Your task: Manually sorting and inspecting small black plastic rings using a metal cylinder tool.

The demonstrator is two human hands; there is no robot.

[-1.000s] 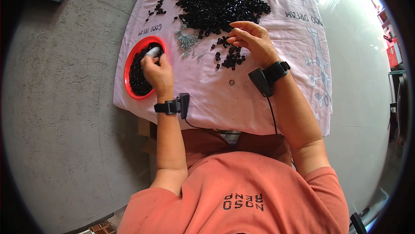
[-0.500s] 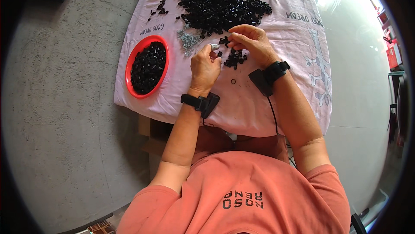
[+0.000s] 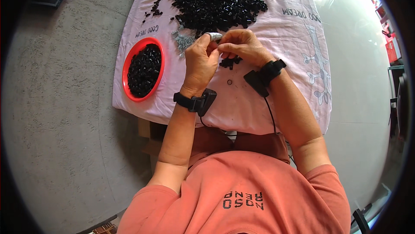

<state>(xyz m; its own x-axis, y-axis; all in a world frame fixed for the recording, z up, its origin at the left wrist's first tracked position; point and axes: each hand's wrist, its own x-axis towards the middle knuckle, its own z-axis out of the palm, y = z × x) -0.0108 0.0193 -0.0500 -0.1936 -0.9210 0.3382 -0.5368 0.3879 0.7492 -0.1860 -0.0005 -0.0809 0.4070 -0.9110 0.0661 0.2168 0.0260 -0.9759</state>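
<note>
My left hand [image 3: 200, 64] and my right hand [image 3: 247, 49] meet fingertip to fingertip above the table, both pinched closed. A whitish wrap [image 3: 214, 36] covers a finger of my left hand. A small black plastic piece showed in the left pinch a moment ago; the fingers now hide it. What my right fingers pinch is too small to make out. Just below them lies a little cluster of black plastic pieces [image 3: 230, 62], partly covered by my right hand. Thin silvery metal pins or screws [image 3: 183, 40] are heaped left of my left hand.
A large mound of black plastic pieces [image 3: 207, 0] covers the far part of the cloth-covered table [image 3: 285, 100]. On the left stands a red bowl [image 3: 161, 63] filled with similar pieces. One small dark ring [image 3: 230, 82] lies near me. Each wrist carries a strapped black device with a cable.
My hands have come together; my right hand has shifted left to meet my left fingertips. The small black piece by my left fingers is now out of sight.
</note>
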